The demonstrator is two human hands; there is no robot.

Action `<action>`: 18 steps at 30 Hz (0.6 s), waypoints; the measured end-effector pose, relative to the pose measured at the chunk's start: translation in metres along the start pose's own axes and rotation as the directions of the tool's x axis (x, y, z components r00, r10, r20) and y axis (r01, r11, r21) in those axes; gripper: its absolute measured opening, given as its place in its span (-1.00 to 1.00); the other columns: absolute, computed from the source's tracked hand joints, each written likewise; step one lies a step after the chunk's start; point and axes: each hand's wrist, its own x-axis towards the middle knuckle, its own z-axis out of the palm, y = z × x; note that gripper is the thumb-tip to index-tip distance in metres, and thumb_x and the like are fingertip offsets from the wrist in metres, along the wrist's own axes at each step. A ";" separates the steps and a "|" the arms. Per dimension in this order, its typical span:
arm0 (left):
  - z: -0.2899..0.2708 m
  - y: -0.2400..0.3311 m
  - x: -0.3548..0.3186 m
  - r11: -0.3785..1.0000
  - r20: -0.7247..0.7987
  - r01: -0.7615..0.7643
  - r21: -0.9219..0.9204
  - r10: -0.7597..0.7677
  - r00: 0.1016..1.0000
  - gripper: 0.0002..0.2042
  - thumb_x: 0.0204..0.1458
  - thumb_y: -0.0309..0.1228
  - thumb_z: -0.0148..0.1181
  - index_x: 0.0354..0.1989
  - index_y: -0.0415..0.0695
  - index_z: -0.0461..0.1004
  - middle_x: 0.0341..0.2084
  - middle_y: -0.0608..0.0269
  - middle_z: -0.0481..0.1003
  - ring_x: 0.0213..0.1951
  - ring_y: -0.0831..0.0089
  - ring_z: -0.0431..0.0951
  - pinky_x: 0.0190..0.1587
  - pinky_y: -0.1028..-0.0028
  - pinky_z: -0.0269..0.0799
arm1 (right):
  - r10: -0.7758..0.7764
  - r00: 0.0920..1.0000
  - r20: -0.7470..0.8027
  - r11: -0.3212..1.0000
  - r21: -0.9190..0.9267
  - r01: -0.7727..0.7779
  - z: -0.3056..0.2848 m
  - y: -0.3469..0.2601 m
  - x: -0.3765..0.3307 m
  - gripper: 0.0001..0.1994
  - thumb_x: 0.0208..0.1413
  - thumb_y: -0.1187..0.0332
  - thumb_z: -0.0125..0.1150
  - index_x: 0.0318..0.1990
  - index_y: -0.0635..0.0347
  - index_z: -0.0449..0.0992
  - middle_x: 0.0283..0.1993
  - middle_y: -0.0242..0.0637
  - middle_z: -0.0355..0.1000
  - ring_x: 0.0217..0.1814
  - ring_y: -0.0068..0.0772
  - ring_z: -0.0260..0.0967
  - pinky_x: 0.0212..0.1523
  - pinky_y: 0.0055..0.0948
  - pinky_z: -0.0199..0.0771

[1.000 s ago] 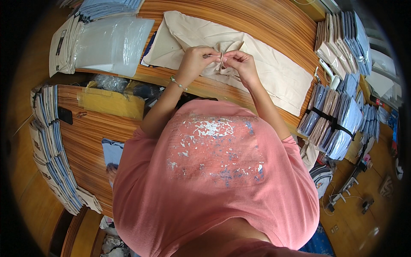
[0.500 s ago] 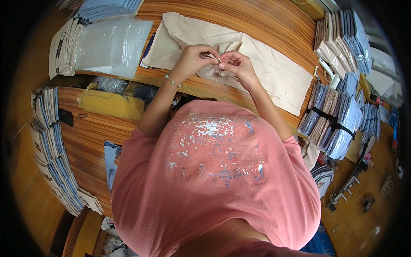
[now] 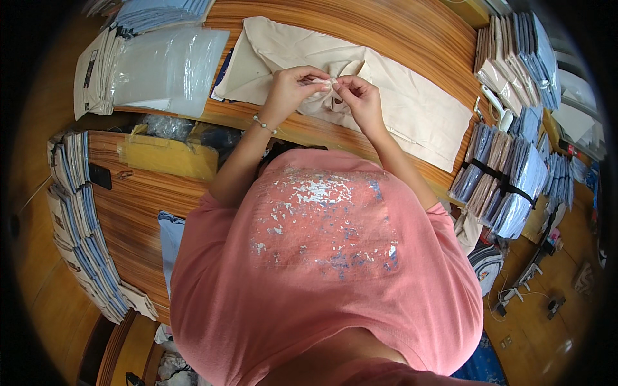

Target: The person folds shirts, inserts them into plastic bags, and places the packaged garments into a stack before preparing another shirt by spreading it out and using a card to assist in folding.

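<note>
Beige cloth (image 3: 412, 96) is laid along the near edge of the tabletop (image 3: 386, 29), its long axis roughly parallel to that edge, and its bunched middle is pinched by the left hand (image 3: 291, 90) and right hand (image 3: 362, 98), fingertips almost touching, neither being clearly nearer.

Right side: black strap (image 3: 492, 172) bound wrapped garment packets (image 3: 526, 175) — left side: flat black item (image 3: 100, 176) lay beside folded garments (image 3: 80, 225).
</note>
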 end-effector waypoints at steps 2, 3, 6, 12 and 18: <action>0.002 -0.003 -0.001 1.000 -0.012 0.001 -0.010 -0.002 1.000 -0.79 -0.13 -0.54 0.26 -0.26 -0.30 0.53 -0.39 0.21 0.56 -0.36 0.60 0.52 -0.25 0.63 0.45 | -0.013 1.000 -0.008 1.000 0.019 0.013 0.000 0.004 0.001 -0.89 0.05 0.46 0.17 -0.32 0.34 0.50 -0.49 -0.45 0.41 -0.48 -0.75 0.29 -0.46 -0.71 0.32; 0.003 -0.002 0.000 1.000 -0.021 0.010 0.002 -0.010 1.000 -0.79 -0.13 -0.54 0.26 -0.26 -0.30 0.53 -0.39 0.20 0.56 -0.36 0.60 0.52 -0.26 0.63 0.44 | -0.013 1.000 -0.012 1.000 0.018 0.013 0.000 0.005 0.001 -0.89 0.05 0.46 0.18 -0.32 0.34 0.51 -0.49 -0.45 0.41 -0.48 -0.75 0.29 -0.46 -0.71 0.32; 0.004 0.003 0.001 0.998 -0.027 0.048 0.047 -0.046 0.999 -0.79 -0.13 -0.53 0.27 -0.26 -0.29 0.53 -0.41 0.19 0.56 -0.37 0.61 0.51 -0.27 0.63 0.44 | -0.021 0.999 -0.025 1.000 0.005 0.021 0.000 0.005 -0.001 -0.89 0.05 0.46 0.18 -0.32 0.33 0.51 -0.49 -0.45 0.42 -0.48 -0.76 0.29 -0.47 -0.71 0.32; 0.001 -0.001 0.004 0.993 0.020 0.093 0.071 -0.095 0.995 -0.80 -0.14 -0.50 0.28 -0.29 -0.26 0.54 -0.45 0.19 0.56 -0.38 0.60 0.50 -0.26 0.60 0.42 | -0.035 0.999 -0.036 0.999 -0.013 0.034 -0.003 0.007 0.000 -0.90 0.02 0.48 0.21 -0.33 0.34 0.53 -0.50 -0.42 0.44 -0.49 -0.75 0.31 -0.48 -0.72 0.34; 0.002 0.002 0.006 0.994 0.009 0.101 0.047 -0.101 0.995 -0.81 -0.17 -0.52 0.30 -0.37 -0.26 0.45 -0.48 0.24 0.54 -0.39 0.58 0.50 -0.21 0.57 0.40 | -0.046 0.996 -0.076 0.999 0.022 0.048 0.000 0.009 -0.002 -0.89 0.01 0.48 0.22 -0.33 0.35 0.54 -0.48 -0.39 0.46 -0.48 -0.73 0.33 -0.47 -0.72 0.36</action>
